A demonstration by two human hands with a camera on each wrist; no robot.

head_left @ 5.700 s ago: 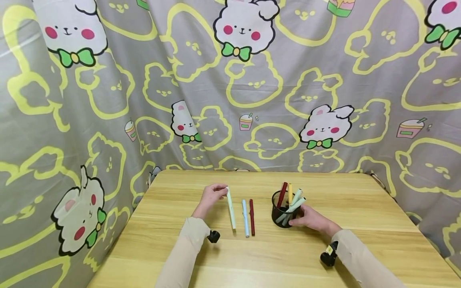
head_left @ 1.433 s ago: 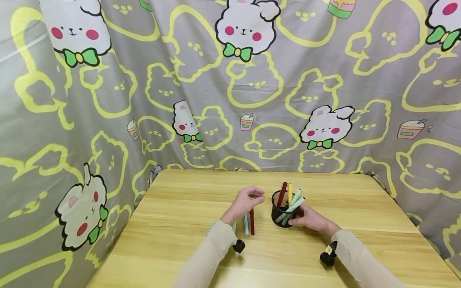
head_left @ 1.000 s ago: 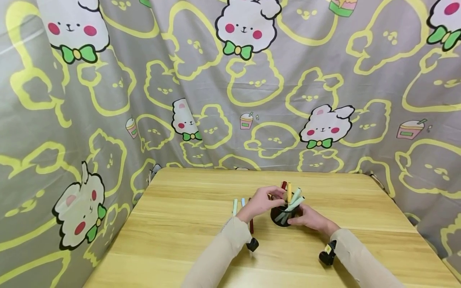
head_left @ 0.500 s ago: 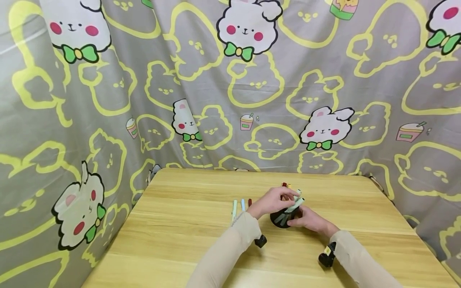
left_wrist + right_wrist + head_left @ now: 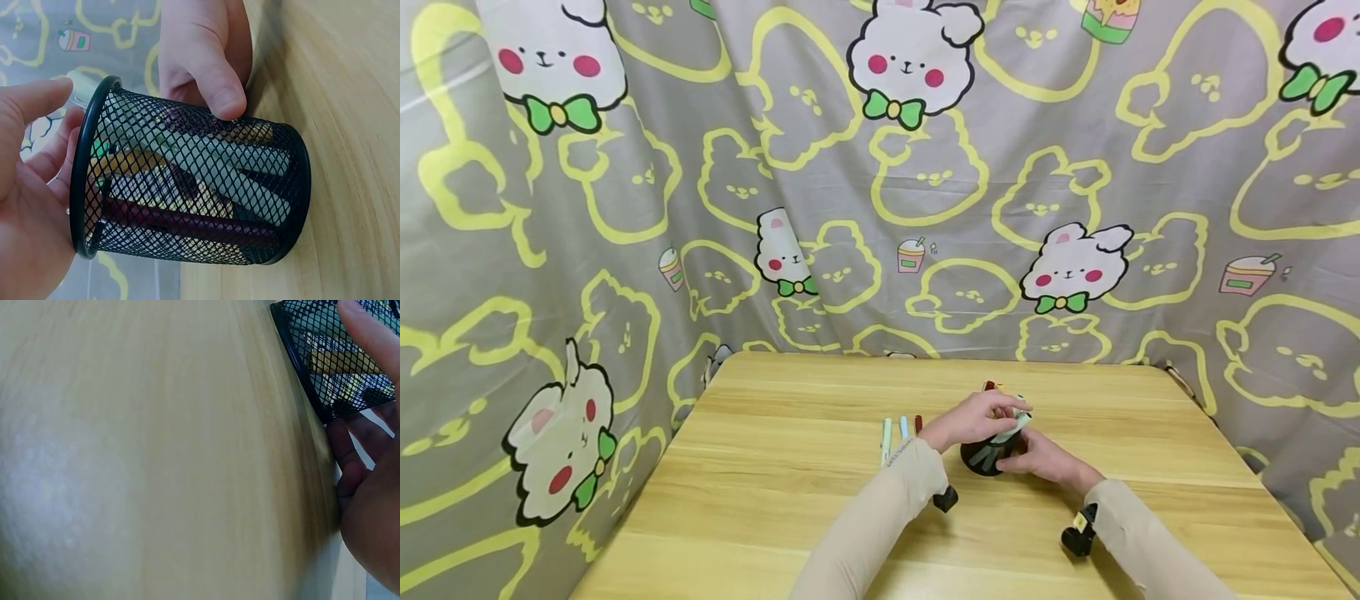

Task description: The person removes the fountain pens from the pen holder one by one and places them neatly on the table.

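Observation:
A black mesh pen holder (image 5: 979, 458) stands on the table with several pens in it. My right hand (image 5: 1051, 460) grips its side, thumb toward the front, and the right wrist view shows fingers around the mesh near the base. Over the rim, my left hand (image 5: 979, 417) pinches the top end of a pale green pen (image 5: 80, 87) leaning in the holder. Through the mesh in the left wrist view, a dark red pen (image 5: 187, 219) and a yellow pen (image 5: 128, 162) show. The left hand hides most pen tops in the head view.
Left of the holder, a pale green pen (image 5: 886, 435), a light blue pen (image 5: 904, 427) and a dark red pen (image 5: 918, 422) lie side by side, partly behind the left forearm. A patterned curtain (image 5: 940, 183) hangs behind the wooden table (image 5: 760, 483).
The left hand has left the pale green pen on the table, moved right to the holder, and come to pinch a pale green pen there. The right hand has stayed on the holder.

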